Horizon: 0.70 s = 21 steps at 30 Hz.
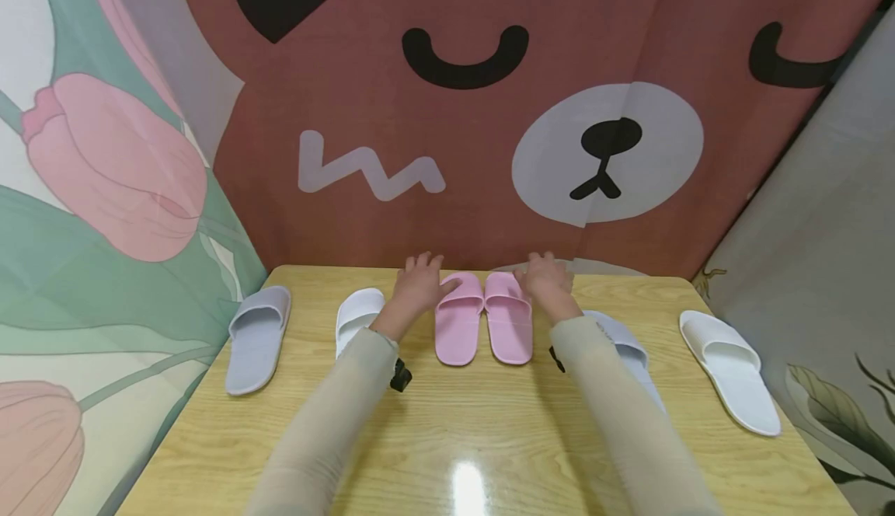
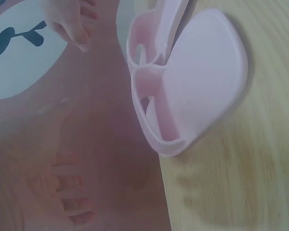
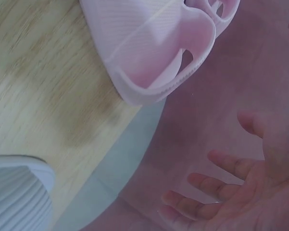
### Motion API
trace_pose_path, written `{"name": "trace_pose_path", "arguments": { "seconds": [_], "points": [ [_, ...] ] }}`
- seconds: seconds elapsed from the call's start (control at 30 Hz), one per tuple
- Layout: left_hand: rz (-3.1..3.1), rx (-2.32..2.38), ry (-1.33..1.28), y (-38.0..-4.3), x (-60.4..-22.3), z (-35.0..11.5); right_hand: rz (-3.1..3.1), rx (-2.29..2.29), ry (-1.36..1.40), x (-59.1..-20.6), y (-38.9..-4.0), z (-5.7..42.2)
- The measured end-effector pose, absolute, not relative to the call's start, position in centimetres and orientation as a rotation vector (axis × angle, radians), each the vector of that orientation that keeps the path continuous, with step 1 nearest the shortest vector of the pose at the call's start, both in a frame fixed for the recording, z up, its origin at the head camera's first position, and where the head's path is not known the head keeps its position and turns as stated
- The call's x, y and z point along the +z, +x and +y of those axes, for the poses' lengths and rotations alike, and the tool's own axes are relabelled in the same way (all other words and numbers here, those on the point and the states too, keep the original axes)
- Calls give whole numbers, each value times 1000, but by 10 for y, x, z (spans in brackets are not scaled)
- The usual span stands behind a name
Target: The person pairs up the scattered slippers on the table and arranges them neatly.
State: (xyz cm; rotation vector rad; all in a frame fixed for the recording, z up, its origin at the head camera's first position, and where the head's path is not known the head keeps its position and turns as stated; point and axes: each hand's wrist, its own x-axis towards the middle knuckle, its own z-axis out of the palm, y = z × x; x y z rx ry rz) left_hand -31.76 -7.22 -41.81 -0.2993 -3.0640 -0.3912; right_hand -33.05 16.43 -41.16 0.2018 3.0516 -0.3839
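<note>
At centre frame, the left hand and right hand, fingers spread and pinching nothing, flank pink slippers (near the rear edge of the counter); a backward nudge could push them off.

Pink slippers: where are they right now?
In the head view, the pink slippers sit near the far edge of the wooden table, between the left hand and the right hand.

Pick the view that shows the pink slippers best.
Head: both pink slippers are within frame, the left hand and right hand hiding only bits. Left wrist: one fully in frame, the other cut off at top. Right wrist: both cut off at top.
</note>
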Motion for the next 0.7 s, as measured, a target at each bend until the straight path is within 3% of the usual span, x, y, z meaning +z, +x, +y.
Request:
{"name": "trace_pose_path", "arguments": {
  "seconds": [0.7],
  "points": [
    [-3012, -407, -320, -301, -414, -111, 3059, -415, 198, -399, -317, 207]
  ]
}}
